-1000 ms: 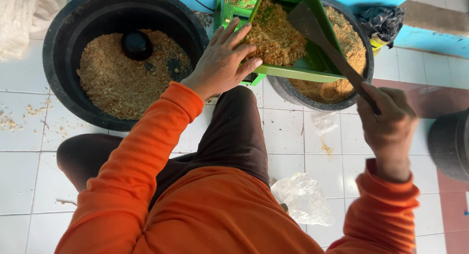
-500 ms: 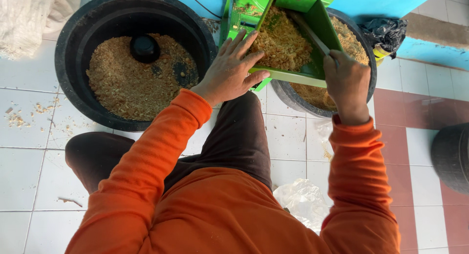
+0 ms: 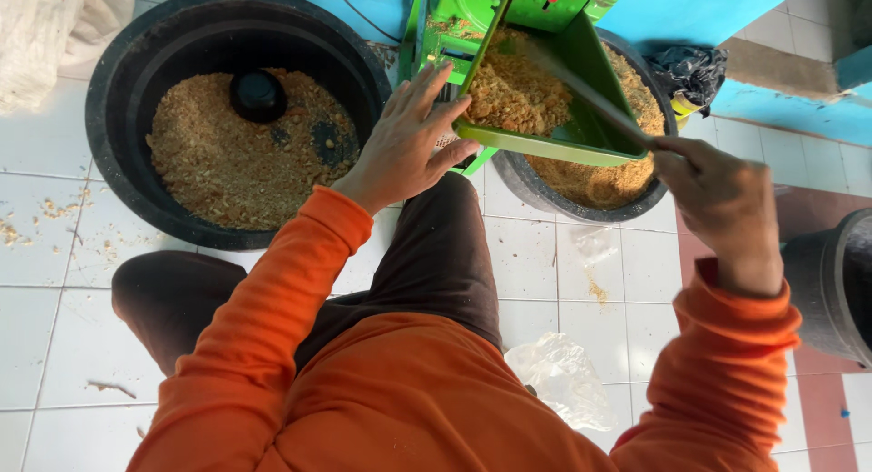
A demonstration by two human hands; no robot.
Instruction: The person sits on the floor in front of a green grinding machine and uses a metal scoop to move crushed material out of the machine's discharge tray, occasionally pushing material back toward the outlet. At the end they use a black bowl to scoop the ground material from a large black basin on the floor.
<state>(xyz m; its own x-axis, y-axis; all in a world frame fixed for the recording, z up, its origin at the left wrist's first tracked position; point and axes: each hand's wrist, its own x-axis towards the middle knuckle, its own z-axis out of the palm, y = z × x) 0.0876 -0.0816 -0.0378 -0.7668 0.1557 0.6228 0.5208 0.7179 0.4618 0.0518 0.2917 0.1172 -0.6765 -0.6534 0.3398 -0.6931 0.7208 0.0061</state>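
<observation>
left hand (image 3: 409, 140) spread flat against green tray (image 3: 581, 140), right hand (image 3: 722, 199) clenched around thin stick (image 3: 590, 95), clear plastic bag (image 3: 563, 377) on tiled floor (image 3: 54, 345)

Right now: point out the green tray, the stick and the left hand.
green tray (image 3: 554, 148): head view, front rim.
stick (image 3: 590, 99): head view, mid-shaft over the tray.
left hand (image 3: 404, 149): head view, back of the hand.
</observation>
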